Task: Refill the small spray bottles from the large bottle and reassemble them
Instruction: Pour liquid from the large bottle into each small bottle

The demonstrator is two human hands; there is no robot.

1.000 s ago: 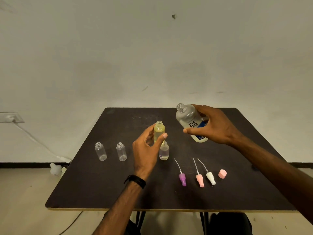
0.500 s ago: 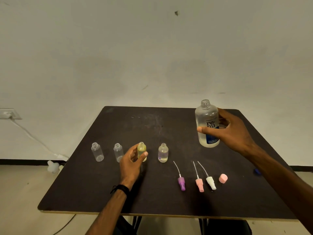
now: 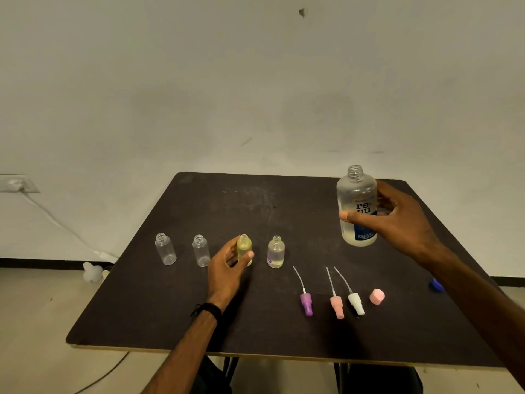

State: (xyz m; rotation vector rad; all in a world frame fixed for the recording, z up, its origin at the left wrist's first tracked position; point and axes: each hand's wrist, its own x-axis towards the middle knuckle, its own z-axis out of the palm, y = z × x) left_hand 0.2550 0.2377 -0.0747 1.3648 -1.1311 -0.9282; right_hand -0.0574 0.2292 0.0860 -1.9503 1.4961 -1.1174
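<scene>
Dark square table (image 3: 199, 308) against pale wall (image 3: 199, 95)

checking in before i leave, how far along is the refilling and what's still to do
About half filled. Done: the yellow bottle and the clear bottle with liquid look filled. In hand: the left hand holds the yellow bottle on the table; the right hand grips the large bottle, upright. Left: two empty bottles, and every spray head still lies loose.
</scene>
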